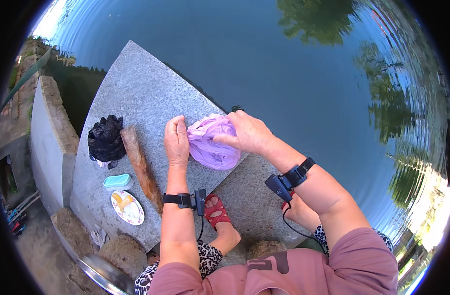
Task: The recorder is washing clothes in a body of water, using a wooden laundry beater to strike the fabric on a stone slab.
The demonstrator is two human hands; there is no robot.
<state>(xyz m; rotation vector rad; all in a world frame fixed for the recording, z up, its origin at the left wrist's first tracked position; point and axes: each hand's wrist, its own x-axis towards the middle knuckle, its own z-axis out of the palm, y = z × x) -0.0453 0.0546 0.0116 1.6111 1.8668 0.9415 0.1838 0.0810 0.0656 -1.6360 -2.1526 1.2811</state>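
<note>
A bunched lilac cloth lies on the grey stone slab, close to its edge above the water. My right hand holds the cloth from the right, its thumb laid across the folds. On the other side, my left hand is turned edge-on against the cloth's left end. Whether those left fingers grip any fabric cannot be made out. Left of my hands, a long wooden stick rests on the slab beside a heap of black cloth.
A turquoise brush lies near an oval plate holding yellowish and white pieces. Water borders the slab ahead and to the right. A low concrete wall stands left. Rocks and a shiny metal rim are at lower left.
</note>
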